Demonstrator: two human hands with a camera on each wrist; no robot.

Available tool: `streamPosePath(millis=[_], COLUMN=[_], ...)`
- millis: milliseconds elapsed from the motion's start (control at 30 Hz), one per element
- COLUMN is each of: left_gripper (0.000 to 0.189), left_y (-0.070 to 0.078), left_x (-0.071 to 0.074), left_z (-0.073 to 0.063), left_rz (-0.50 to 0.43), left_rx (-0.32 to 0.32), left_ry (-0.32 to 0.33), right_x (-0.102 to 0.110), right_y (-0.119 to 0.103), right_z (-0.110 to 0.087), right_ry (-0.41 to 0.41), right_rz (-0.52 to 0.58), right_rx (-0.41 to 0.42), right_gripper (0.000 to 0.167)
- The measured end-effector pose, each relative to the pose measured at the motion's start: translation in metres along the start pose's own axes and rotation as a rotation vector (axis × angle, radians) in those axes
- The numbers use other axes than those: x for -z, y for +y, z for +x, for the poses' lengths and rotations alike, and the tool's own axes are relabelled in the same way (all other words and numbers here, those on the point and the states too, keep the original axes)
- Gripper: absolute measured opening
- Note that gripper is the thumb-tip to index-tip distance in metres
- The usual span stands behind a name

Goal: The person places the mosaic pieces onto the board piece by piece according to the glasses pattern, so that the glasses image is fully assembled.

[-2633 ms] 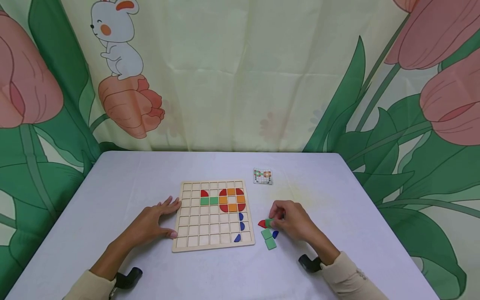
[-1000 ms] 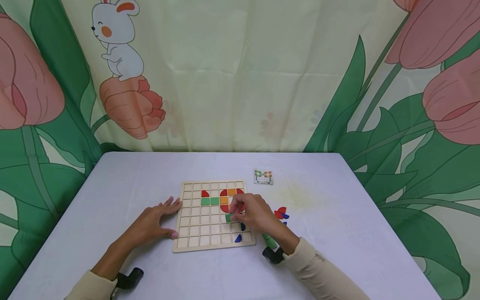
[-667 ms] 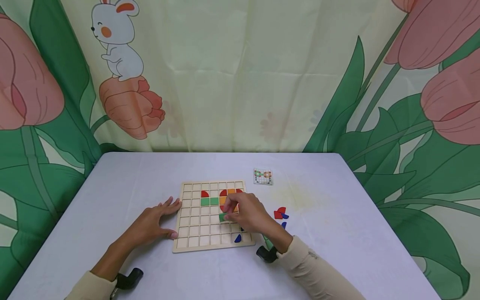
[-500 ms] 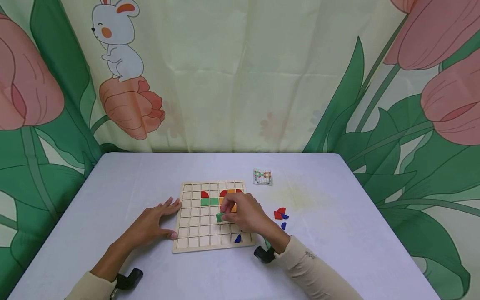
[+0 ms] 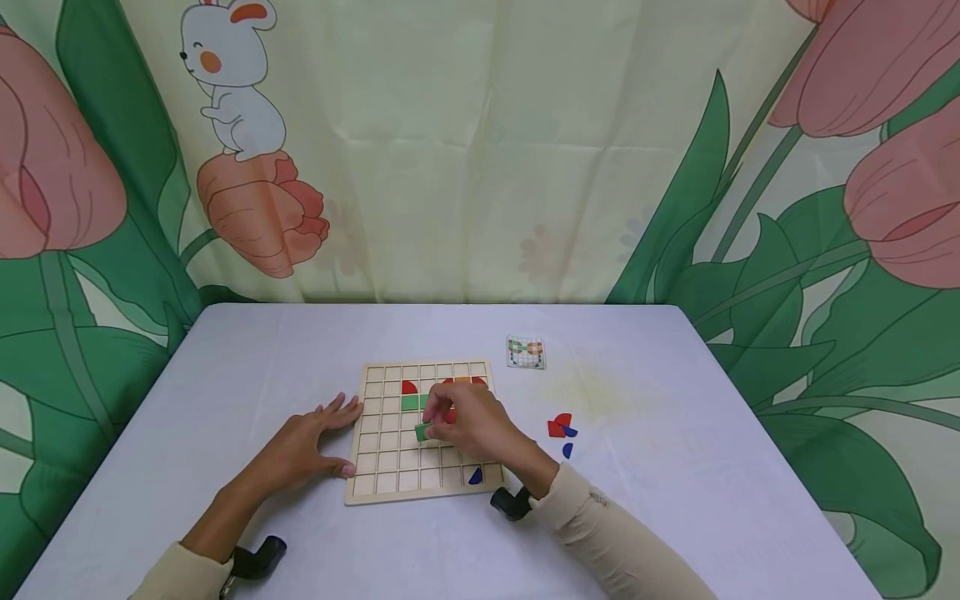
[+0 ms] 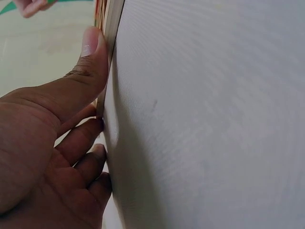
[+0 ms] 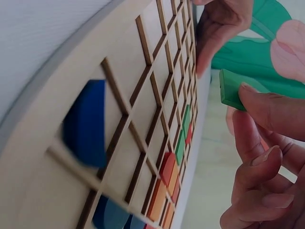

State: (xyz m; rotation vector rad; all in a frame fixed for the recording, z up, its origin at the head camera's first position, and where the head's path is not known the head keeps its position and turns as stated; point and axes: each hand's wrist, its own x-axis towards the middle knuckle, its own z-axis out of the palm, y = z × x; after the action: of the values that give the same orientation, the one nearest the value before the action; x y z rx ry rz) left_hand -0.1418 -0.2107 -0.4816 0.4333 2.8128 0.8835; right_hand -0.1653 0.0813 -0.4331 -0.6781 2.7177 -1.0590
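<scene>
My right hand (image 5: 476,423) pinches a green square tile (image 7: 231,90) between thumb and fingers, above the middle of a wooden grid board (image 5: 386,482). A bit of red shows among those fingers in the right wrist view; I cannot tell what it is. My left hand (image 5: 306,443) touches the board's left edge with thumb and fingertips. In the board's cells lie green tiles (image 5: 410,402), a red quarter-circle (image 5: 408,387) and a blue piece (image 7: 88,126). Orange tiles (image 7: 157,200) and more red pieces sit farther right, partly hidden by the right hand in the head view.
A small pattern card (image 5: 525,352) lies behind the board's right corner. Loose red pieces (image 5: 556,429) and blue pieces (image 5: 567,451) lie on the white table (image 5: 637,400) to the right. A printed curtain (image 5: 420,167) hangs behind the table.
My right hand took a green tile from the loose pieces at the right, carried it over the board and kept moving left with it. The left hand stays at the board's edge.
</scene>
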Motion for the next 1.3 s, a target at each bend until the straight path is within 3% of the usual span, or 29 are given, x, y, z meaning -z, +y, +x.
streamPosePath(millis=[600, 1300], left_gripper=[0.102, 0.103], left_y=[-0.002, -0.002], left_x=[0.002, 0.001], left_z=[0.000, 0.000], left_rz=[-0.007, -0.008], left_rx=[-0.035, -0.026], left_ry=[0.004, -0.007], right_x=[-0.011, -0.025], right_y=[-0.020, -0.021], right_z=[0.034, 0.086], right_ry=[-0.008, 0.024], right_rz=[-0.056, -0.078], right_rx=[-0.002, -0.116], right_gripper=[0.020, 0.012])
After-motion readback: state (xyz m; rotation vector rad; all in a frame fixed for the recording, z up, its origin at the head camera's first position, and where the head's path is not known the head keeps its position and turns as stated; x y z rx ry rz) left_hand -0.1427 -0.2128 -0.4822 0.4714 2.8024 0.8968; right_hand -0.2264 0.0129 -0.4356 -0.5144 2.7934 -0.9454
